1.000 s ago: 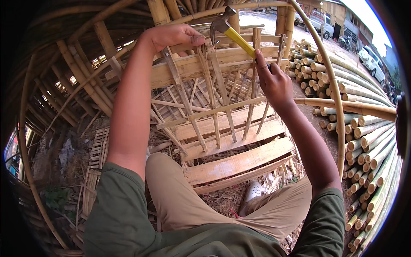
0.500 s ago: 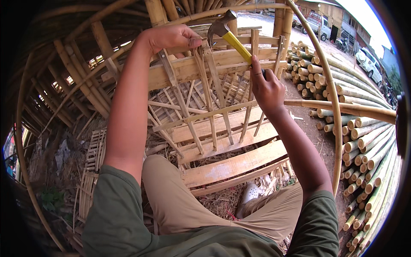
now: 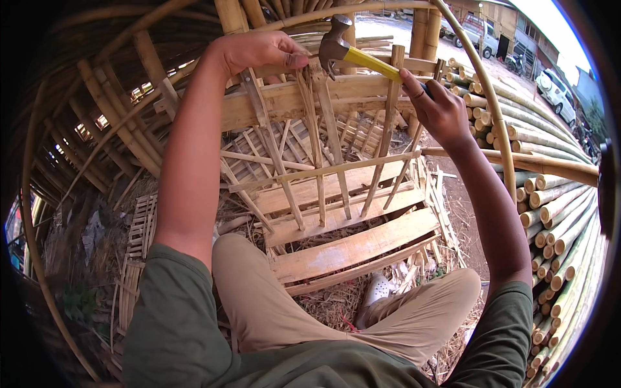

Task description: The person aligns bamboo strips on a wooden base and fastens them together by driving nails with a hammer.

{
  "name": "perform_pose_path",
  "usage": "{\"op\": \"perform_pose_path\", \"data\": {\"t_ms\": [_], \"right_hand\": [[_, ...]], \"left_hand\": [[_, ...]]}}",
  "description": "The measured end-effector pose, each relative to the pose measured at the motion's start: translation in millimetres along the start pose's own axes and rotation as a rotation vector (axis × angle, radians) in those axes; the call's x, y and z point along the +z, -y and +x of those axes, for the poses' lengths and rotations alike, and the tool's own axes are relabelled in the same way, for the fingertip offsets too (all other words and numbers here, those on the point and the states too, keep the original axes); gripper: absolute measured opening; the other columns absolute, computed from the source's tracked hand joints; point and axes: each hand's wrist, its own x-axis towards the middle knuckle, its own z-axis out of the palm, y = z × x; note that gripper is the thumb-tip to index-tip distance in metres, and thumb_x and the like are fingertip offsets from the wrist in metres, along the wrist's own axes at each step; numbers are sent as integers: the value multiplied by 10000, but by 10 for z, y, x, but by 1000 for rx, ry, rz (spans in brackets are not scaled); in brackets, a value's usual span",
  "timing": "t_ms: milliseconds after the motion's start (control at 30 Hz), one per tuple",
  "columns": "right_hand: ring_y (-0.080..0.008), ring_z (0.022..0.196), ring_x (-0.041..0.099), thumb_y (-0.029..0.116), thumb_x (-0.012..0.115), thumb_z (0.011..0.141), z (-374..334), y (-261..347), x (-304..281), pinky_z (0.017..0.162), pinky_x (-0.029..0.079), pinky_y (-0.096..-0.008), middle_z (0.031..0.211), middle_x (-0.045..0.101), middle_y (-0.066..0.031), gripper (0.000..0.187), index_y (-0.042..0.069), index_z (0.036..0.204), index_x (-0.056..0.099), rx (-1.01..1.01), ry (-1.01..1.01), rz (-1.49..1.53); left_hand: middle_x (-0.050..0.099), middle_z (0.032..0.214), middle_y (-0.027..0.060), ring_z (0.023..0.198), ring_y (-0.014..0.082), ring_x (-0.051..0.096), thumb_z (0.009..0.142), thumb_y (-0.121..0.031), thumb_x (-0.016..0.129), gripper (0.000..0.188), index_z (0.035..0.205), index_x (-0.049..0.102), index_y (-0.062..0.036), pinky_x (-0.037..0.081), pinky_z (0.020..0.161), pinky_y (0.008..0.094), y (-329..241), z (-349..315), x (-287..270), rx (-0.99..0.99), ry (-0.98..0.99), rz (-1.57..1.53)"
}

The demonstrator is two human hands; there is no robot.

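Note:
My right hand (image 3: 438, 107) grips the dark end of a claw hammer (image 3: 372, 62) with a yellow handle. The hammer's metal head is raised over the top of a wooden slat frame, striking face up and claw down. My left hand (image 3: 262, 52) is closed in a pinch at the top end of an upright slat (image 3: 309, 107), left of the hammer head. What sits between its fingertips is too small to make out. Several thin slats cross a horizontal bamboo board (image 3: 284, 100) and run down to a lower plank (image 3: 323, 226).
A wide pale plank (image 3: 356, 246) lies low before my knees. Stacked bamboo poles (image 3: 563, 220) fill the right side, behind a curved bamboo hoop (image 3: 495, 97). Bamboo posts (image 3: 123, 119) stand at left. Slatted panels (image 3: 143, 226) and straw litter the ground.
My right hand has moved right with the hammer, whose handle now lies flatter. My right knee has swung outward to the right. The left hand stays almost in place.

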Motion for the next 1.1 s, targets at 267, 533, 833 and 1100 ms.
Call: {"op": "perform_pose_path", "data": {"t_ms": [267, 533, 833, 1100], "right_hand": [[-185, 477, 491, 173, 684, 923, 94, -50, -206, 469, 433, -389, 634, 499, -52, 459, 234, 1372, 617, 123, 181, 216], [-240, 591, 654, 254, 686, 934, 162, -71, -224, 550, 527, -395, 755, 691, -84, 471, 216, 1395, 592, 190, 270, 261], [-334, 628, 697, 491, 610, 952, 114, -266, -206, 524, 556, -426, 719, 692, -112, 388, 107, 955, 555, 195, 273, 1], [-351, 563, 667, 396, 621, 966, 67, -392, -201, 517, 524, -445, 618, 641, -137, 328, 75, 928, 566, 214, 315, 176]], "left_hand": [[454, 716, -100, 690, 21, 475, 906, -584, 654, 480, 888, 655, -105, 572, 712, 307, 20, 51, 2, 27, -10, -6], [634, 940, -41, 891, 80, 597, 861, -620, 680, 621, 1202, 705, -101, 570, 774, 317, 67, 65, -29, -20, 27, -34], [514, 761, -84, 739, 40, 517, 877, -615, 669, 609, 1160, 706, -77, 547, 704, 284, -88, 21, 55, 62, -6, 9], [518, 758, -96, 744, 37, 521, 877, -621, 665, 628, 1224, 693, -99, 543, 718, 279, -106, 128, 74, 27, 29, 0]]}}
